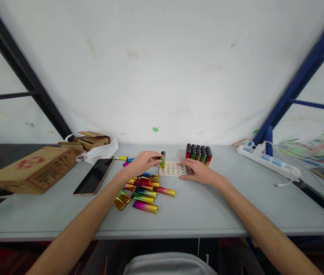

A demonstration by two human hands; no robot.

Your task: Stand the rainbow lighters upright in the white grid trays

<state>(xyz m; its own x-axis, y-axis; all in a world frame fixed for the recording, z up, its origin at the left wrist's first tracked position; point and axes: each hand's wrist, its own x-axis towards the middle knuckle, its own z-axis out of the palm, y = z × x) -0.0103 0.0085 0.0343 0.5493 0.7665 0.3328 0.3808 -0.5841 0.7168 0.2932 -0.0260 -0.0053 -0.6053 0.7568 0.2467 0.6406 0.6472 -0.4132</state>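
Note:
My left hand (143, 161) is closed on a yellow-green lighter (162, 162), which stands upright with its black top upward at the left end of a cream tray (173, 173) with rows of round holes. Whether its base sits in a hole I cannot tell. My right hand (198, 170) grips the tray's right end, thumb at the near edge and fingers at the far one. Shiny multicoloured lighters lie in a loose pile below my left hand, among them a pink-and-yellow lighter (146, 207) and a red-and-yellow lighter (166, 191). My left forearm hides part of the pile.
Behind my right hand stands a block of upright lighters (198, 154) with black tops. On the left are a phone (94, 177), a white plastic bag (100, 152) and cardboard boxes (36, 168). A white power strip (268, 160) with cables lies at the right.

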